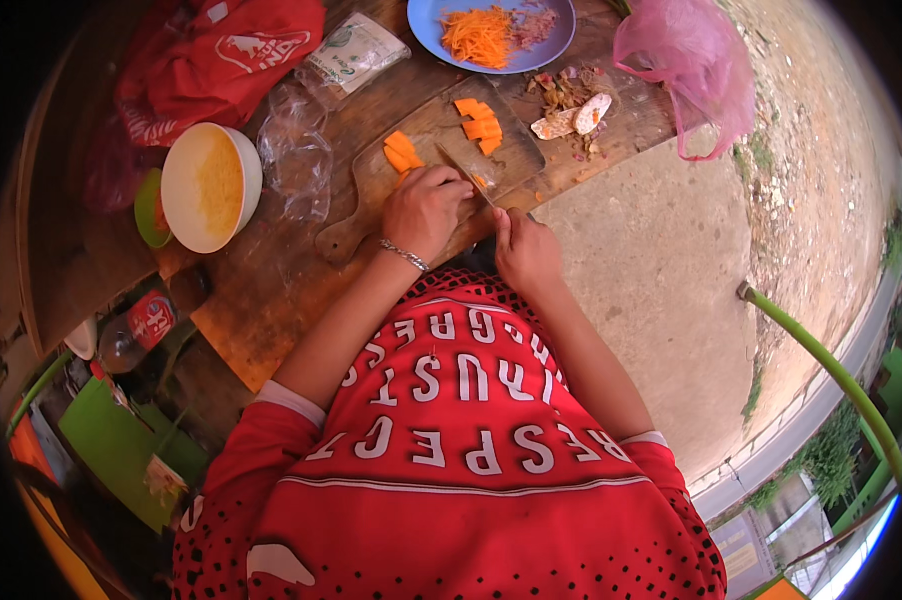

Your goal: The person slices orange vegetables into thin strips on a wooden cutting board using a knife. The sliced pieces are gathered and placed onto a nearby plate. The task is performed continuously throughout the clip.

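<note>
A wooden cutting board (pixel 413 135) with a handle lies near the table's edge. My right hand (pixel 527 247) grips a knife (pixel 466 172), whose blade slants over the board beside the fingertips of my left hand (pixel 424 210). My left hand is bent over the board with orange vegetable slices (pixel 401 151) at its far side; whether it pins a piece beneath the fingers is hidden. More orange slices (pixel 481 126) lie in a row farther up the board. A small orange bit rests beside the blade.
On the wooden table (pixel 263 300) are a blue plate (pixel 436 49) of shredded orange vegetable, vegetable peelings (pixel 563 90), a pink plastic bag (pixel 691 60), clear plastic wrap (pixel 293 150), a packet (pixel 357 56), a white bowl (pixel 203 187), a green bowl (pixel 149 210) and a red bag (pixel 218 67).
</note>
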